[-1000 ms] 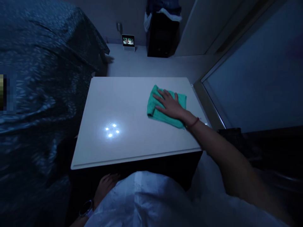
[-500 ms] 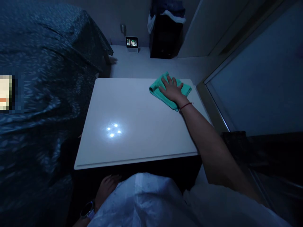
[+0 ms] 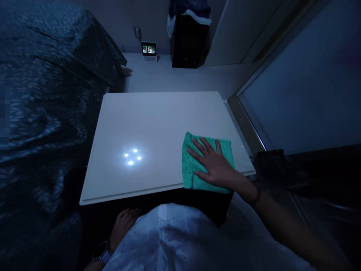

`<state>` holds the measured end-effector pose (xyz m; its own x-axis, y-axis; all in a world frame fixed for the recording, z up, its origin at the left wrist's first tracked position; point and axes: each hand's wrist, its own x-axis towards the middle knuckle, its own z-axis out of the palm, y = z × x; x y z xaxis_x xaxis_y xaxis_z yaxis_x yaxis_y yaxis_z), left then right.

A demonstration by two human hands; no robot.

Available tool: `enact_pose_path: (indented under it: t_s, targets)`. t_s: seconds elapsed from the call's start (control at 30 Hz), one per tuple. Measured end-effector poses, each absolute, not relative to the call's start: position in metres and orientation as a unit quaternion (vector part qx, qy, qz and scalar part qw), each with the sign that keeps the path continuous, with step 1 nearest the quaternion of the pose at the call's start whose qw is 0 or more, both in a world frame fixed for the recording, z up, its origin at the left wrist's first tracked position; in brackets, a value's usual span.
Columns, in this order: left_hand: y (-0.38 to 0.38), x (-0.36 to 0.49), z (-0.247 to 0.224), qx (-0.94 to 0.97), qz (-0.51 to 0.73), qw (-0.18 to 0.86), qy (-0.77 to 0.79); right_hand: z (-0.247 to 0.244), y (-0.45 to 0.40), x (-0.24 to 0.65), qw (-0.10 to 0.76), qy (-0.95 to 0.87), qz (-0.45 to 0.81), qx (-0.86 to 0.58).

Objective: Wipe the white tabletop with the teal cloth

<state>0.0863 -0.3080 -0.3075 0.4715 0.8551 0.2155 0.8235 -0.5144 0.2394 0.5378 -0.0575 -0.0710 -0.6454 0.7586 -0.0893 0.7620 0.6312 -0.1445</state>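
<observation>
Pressing green cloth [image 3: 227,152] flat under open right hand [image 3: 216,165] | cloth: now at near right of white counter [image 3: 158,113], moved down from the far edge | left hand [image 3: 122,226]: loose, holding nothing, just below near edge

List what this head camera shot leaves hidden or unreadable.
Head view:
Green cloth: middle hidden by the right hand.
Left hand: partly hidden by the white garment, and dim.
Wristwatch: dial too dark and small to read.
Small screen: picture too small to make out.
Bundle on the black cabinet: cut off by the top edge.
</observation>
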Motion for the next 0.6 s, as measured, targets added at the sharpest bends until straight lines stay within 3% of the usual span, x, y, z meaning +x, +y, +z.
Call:
enact_pose_path:
  t_s: [0.13,0.23,0.6]
  targets:
    - [-0.304,0.081,-0.307,0.875,0.165,0.011,0.455,-0.072,-0.076,0.552,0.023,0.912,-0.100,0.398]
    - [-0.302,0.078,-0.308,0.881,0.158,0.047,0.443,-0.070,-0.056,0.554,0.015,0.908,-0.107,0.404]
    - [-0.306,0.092,-0.292,0.871,0.156,0.019,0.466,-0.064,0.131,0.521,-0.015,0.856,-0.113,0.504]
